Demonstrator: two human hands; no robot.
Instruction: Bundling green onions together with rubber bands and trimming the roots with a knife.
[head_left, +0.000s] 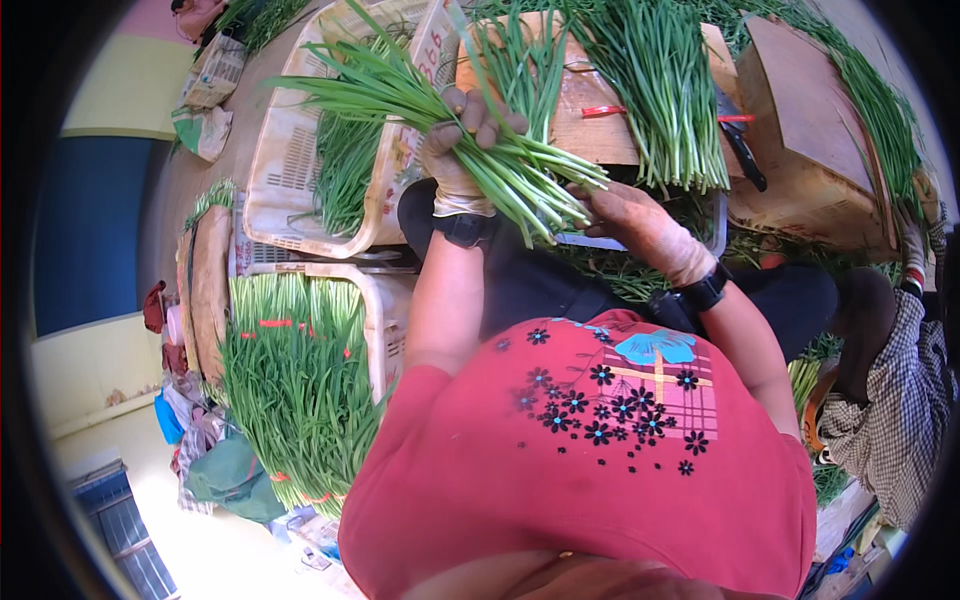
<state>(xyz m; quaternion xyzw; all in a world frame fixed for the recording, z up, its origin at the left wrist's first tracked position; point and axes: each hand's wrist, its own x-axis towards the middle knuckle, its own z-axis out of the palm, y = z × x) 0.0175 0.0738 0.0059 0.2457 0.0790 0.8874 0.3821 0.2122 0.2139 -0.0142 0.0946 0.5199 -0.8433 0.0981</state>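
Note:
My left hand, in a soiled work glove, is closed around a small bunch of garlic chives, leaves towards the upper left, pale stem ends towards the lower right. Beside those ends is my right hand, also gloved; whether its fingertips pinch any stems is unclear. Beyond my hands, a larger bundle of chives lies on a wooden board, across a red tie. Looser chives lie to its left. A knife with a black handle rests at the bundle's right side.
A plastic crate holding chives stands at the upper left. Tied bundles fill another crate below it. A board-topped crate stands at the right, near a co-worker's checked sleeve. Loose leaves lie below the board.

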